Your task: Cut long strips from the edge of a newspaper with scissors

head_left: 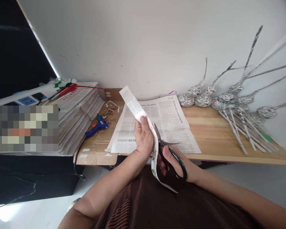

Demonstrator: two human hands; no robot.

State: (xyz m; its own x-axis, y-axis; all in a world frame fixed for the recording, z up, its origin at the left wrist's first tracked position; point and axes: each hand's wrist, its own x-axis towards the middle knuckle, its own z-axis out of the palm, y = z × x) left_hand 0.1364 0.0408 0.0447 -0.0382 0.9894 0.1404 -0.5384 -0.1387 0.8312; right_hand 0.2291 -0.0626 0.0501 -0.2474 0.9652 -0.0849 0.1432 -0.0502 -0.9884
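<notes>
My left hand (144, 136) is closed on a long folded newspaper strip (131, 101), thumb on top. One end of the strip points up toward the wall, and the other hangs in a curve toward my lap. My right hand (173, 159) grips black-handled scissors (181, 163), fingers through the loops. The scissor blades are spread apart just right of my left hand, close beside the strip; whether they touch it I cannot tell. Beneath both hands a newspaper sheet (166, 127) lies spread on the wooden table (200, 124).
A tall stack of newspapers (78, 114) stands at the left, with a power strip (30, 97) on top. Near it a blue glue gun (97, 125) lies on cardboard (95, 156) among paper scraps. Woven paper gourds (187, 100) and rolled paper sticks (235, 133) crowd the right.
</notes>
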